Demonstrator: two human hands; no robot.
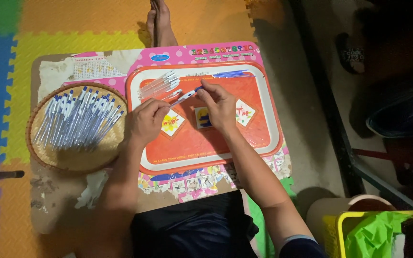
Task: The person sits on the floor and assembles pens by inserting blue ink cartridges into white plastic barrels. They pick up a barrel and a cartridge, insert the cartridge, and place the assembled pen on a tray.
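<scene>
Both hands (182,112) grip one pen (186,97) — mid-tray (264,95), rims well apart

A low pink worktop (264,55) with worn, peeling edges and printed charts sits on a floor of interlocking foam mats (72,19) in orange, yellow, blue and green. Directly on the worktop lie a red rectangular plastic tray with a white rim (264,138) at the middle and right, and a round woven bamboo basket (72,160) just beside it on the left. The basket holds a heap of clear pens with blue caps (77,119); the tray carries a few clear pen barrels (158,85) and thin blue refills (233,74).
</scene>
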